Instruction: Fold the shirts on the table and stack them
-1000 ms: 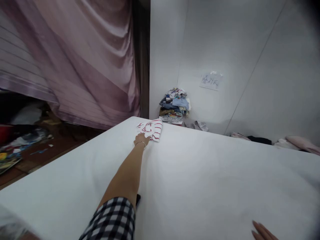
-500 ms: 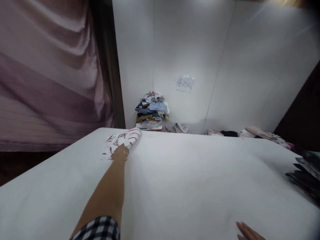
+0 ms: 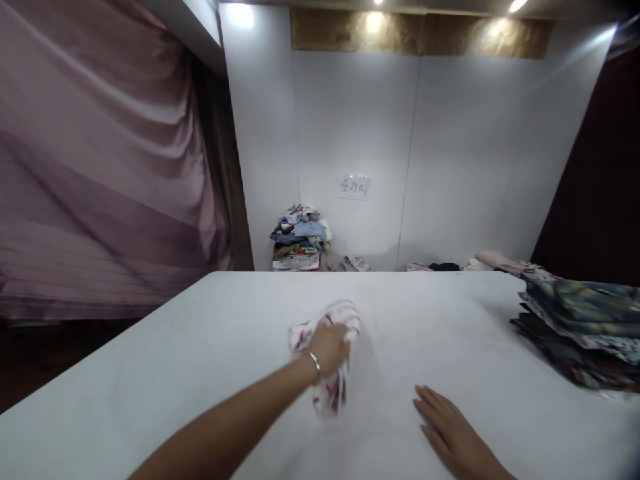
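My left hand [image 3: 330, 348], with a bracelet at the wrist, is closed on a white garment with red stripes [image 3: 341, 312]. The bunched cloth hangs around and below my fingers over the white table [image 3: 250, 313], slightly blurred by motion; its exact kind cannot be made out. To the right, my right hand [image 3: 447, 427] lies flat near the table's front, fingers stretched out and holding nothing.
A stack of folded clothes [image 3: 585, 327] stands on the table's right side. Beyond the far edge rise a tall clothes pile [image 3: 300, 237] and lower heaps of clothing [image 3: 500, 261]. A handwritten sign [image 3: 354, 187] hangs on the wall; a pink curtain [image 3: 100, 167] covers the left.
My left hand has brought the striped garment from the far left toward the table's middle, lifting and bunching it. My right hand has come further into view. The camera has tilted up and turned right.
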`<state>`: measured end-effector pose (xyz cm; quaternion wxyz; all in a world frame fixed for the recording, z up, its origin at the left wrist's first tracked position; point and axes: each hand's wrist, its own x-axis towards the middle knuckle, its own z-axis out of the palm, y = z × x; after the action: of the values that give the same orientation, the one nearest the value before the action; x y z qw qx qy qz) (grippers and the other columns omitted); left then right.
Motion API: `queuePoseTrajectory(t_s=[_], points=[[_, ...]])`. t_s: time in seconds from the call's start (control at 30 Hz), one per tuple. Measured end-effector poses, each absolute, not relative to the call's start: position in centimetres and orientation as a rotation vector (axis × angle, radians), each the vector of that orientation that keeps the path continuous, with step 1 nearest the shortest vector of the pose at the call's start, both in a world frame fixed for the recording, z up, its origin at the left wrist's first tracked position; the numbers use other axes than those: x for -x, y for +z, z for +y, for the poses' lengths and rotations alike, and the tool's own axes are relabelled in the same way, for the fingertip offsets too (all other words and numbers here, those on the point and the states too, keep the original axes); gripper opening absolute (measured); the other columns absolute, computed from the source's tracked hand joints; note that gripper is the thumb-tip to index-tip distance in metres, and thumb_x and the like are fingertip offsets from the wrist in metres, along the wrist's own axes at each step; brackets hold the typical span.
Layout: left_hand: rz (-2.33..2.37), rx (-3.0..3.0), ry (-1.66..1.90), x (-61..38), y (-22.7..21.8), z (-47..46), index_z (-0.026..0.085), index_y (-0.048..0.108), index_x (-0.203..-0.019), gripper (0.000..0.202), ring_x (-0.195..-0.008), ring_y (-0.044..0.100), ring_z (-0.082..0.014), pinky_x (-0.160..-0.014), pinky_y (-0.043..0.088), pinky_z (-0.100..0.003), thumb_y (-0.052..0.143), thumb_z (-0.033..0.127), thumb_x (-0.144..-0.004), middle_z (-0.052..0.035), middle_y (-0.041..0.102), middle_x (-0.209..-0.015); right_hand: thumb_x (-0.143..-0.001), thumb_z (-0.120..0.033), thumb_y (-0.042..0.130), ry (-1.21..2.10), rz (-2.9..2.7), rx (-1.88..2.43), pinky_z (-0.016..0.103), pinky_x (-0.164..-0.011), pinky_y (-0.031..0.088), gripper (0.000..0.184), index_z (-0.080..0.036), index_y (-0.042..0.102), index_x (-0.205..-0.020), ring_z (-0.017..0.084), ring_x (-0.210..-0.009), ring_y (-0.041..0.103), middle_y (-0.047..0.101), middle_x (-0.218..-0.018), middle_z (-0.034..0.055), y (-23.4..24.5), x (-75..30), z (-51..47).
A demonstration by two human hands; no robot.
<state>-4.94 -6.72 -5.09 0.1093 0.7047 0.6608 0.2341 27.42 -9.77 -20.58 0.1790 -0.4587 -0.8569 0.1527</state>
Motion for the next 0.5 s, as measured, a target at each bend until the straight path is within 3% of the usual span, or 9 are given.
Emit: queuePoseTrajectory(t_s=[0.07,0.1,0.2,0.27,0.37,0.43,0.5], points=[[1.741,-2.134,0.596,1.2,-7.9,-9.5,0.032,0.069,-0.074,0.014,-0.08,0.067,-0.0218,-0.072,0.05,-0.031,0.065,0.043,-0.067,-0.003,0.072,-0.081,-0.089,-0.051,0.042,0.483,-2.4,1.274,0.05,-0.112,0.026,0.048,-0.029,0.052,-0.131,0.028,-0.135,0.031,0.036,-0.145,0.0008,-20.3,-27.3,-9.7],[1.615,-2.139,0.609,0.0,-9.1,-10.4,0.033,0.069,-0.078,0.017,-0.081,0.067,-0.0228,-0.072,0.051,-0.033,0.062,0.046,-0.069,-0.0035,0.072,-0.086,-0.088,-0.051,0.042,0.509,-2.382,1.265,0.05,-0.112,0.025,0.049,-0.028,0.054,-0.13,0.028,-0.135,0.031,0.037,-0.144,0.0016,-20.2,-27.3,-9.6],[1.695,-2.171,0.722,-0.9,-11.6,-10.6,0.029,0.069,-0.095,0.031,-0.113,0.056,-0.0304,-0.094,0.043,-0.044,0.063,0.042,-0.068,-0.0108,0.062,-0.121,-0.084,-0.053,0.047,0.603,-2.311,1.241,0.049,-0.112,0.025,0.052,-0.026,0.056,-0.128,0.029,-0.134,0.032,0.041,-0.142,0.004,-20.0,-27.2,-9.3],[1.932,-2.102,0.733,-0.5,-12.2,-9.7,0.022,0.066,-0.103,0.041,-0.125,0.045,-0.0357,-0.099,0.036,-0.05,0.065,0.037,-0.065,-0.0175,0.052,-0.132,-0.08,-0.054,0.052,0.693,-2.249,1.248,0.048,-0.112,0.025,0.057,-0.024,0.056,-0.128,0.029,-0.134,0.033,0.044,-0.14,0.0059,-20.0,-27.2,-8.9],[2.097,-1.956,0.697,0.3,-12.4,-8.2,0.016,0.066,-0.099,0.039,-0.117,0.05,-0.0392,-0.091,0.04,-0.049,0.064,0.034,-0.065,-0.0231,0.058,-0.121,-0.074,-0.057,0.056,0.916,-2.098,1.307,0.045,-0.111,0.027,0.066,-0.02,0.056,-0.127,0.029,-0.133,0.035,0.046,-0.139,0.0095,-19.6,-27.1,-8.0],[2.112,-1.905,0.706,0.5,-12.1,-7.4,0.014,0.066,-0.084,0.022,-0.104,0.059,-0.0364,-0.084,0.044,-0.046,0.058,0.03,-0.071,-0.0211,0.066,-0.103,-0.072,-0.058,0.056,1.057,-1.975,1.293,0.045,-0.109,0.03,0.068,-0.017,0.056,-0.126,0.028,-0.13,0.04,0.048,-0.138,0.0115,-18.9,-26.8,-7.5],[2.122,-1.83,0.73,0.6,-11.6,-6.7,0.015,0.063,-0.071,0.018,-0.088,0.064,-0.0298,-0.076,0.046,-0.039,0.05,0.026,-0.077,-0.0162,0.069,-0.085,-0.072,-0.057,0.057,1.112,-1.859,1.236,0.045,-0.108,0.031,0.066,-0.016,0.057,-0.123,0.028,-0.126,0.045,0.051,-0.135,0.0128,-17.8,-26.2,-7.2]])
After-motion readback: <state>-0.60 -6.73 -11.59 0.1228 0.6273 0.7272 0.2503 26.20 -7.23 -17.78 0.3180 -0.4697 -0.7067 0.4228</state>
